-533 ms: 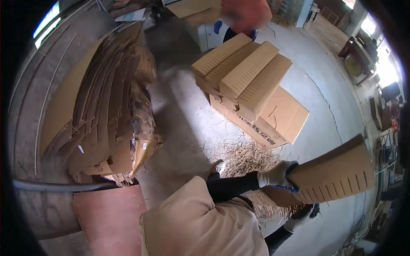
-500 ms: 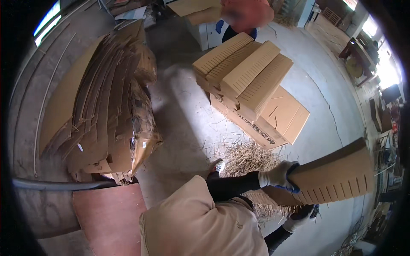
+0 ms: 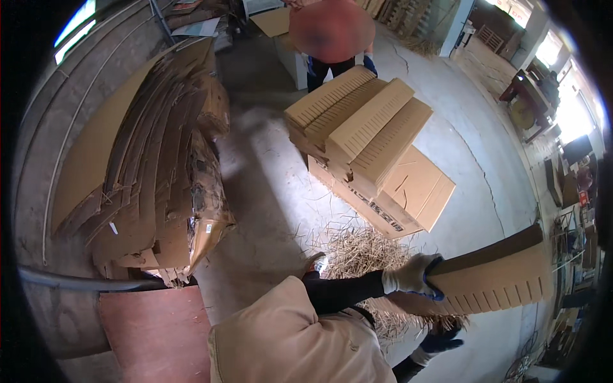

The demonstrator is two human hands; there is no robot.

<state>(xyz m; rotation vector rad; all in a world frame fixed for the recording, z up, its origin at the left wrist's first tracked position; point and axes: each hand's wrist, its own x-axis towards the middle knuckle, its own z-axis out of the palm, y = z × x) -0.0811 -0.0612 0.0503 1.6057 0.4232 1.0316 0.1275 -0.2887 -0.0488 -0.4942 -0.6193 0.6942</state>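
My left hand (image 3: 414, 276), in a white glove with blue on the palm side, is closed on the upper edge of a slotted cardboard sheet (image 3: 491, 287). The bent sheet reaches out to the right, a row of short slits along its lower edge. Below it, my gloved right hand (image 3: 439, 343) has its fingers stretched out, near a few narrow brown strips under the sheet. I see nothing gripped in it. A heap of narrow brown strips (image 3: 364, 252) lies on the floor, partly behind my left forearm and the sheet.
Stacked slotted cardboard (image 3: 370, 121) rests on a large cardboard box (image 3: 367, 207) ahead. A tall bundle of flattened cardboard (image 3: 143, 166) leans at the left wall, near a reddish board (image 3: 153, 332). A person in red (image 3: 332, 32) stands behind the stack.
My right hand has moved down, away from the sheet's lower edge, and its fingers have spread. The left hand keeps its hold. The person in red has shifted left in view.
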